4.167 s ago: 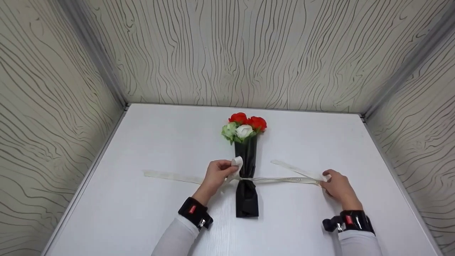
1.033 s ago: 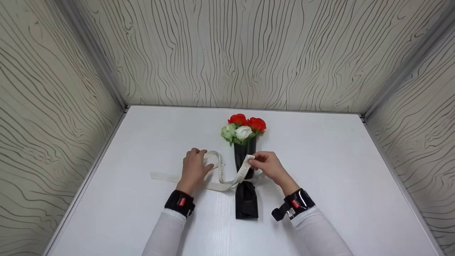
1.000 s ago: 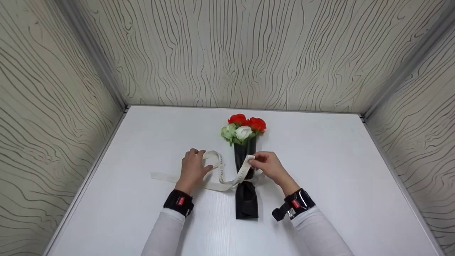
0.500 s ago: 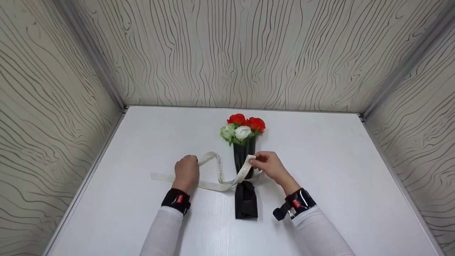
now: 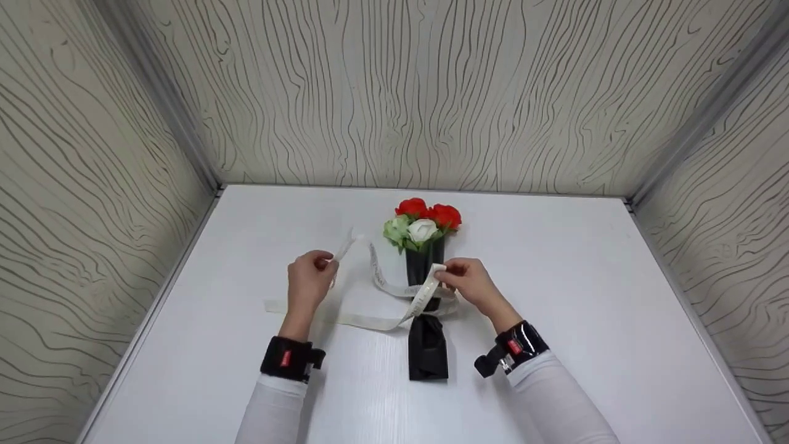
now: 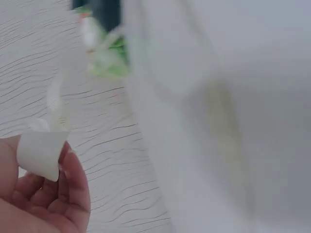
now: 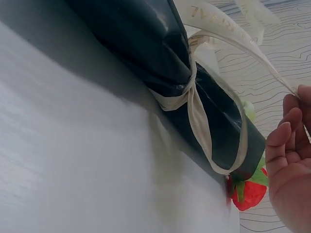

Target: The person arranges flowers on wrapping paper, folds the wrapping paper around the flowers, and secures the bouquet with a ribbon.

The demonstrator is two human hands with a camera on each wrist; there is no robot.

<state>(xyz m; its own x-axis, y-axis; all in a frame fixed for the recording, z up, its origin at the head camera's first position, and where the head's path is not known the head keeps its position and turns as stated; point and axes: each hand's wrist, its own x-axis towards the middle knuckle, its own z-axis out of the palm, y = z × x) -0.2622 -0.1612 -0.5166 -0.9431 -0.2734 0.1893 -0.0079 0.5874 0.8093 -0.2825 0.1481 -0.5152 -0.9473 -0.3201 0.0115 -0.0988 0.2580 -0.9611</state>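
Observation:
A bouquet in black wrapping (image 5: 428,348) lies on the table with red, white and pale green flowers (image 5: 423,229) at its far end. A cream ribbon (image 5: 379,323) with printed lettering is tied round the wrap's narrow waist. On the left, my left hand (image 5: 308,280) pinches one length of ribbon, whose pale band (image 6: 41,154) shows by the thumb in the left wrist view. Right of the wrap, my right hand (image 5: 474,285) pinches a raised ribbon fold between thumb and fingers. A slack ribbon loop (image 7: 201,124) hangs beside the knot in the right wrist view.
A white table (image 5: 555,370) carries everything, with patterned panels (image 5: 394,92) behind and at both sides. One flat ribbon tail (image 5: 275,306) lies on the table left of the bouquet, partly behind my left forearm. The left wrist view is blurred.
My left hand has turned and moved left, lifting its ribbon length into the air. That ribbon now arcs higher and crosses over the wrap. My right hand keeps its fold, barely shifted over the last second.

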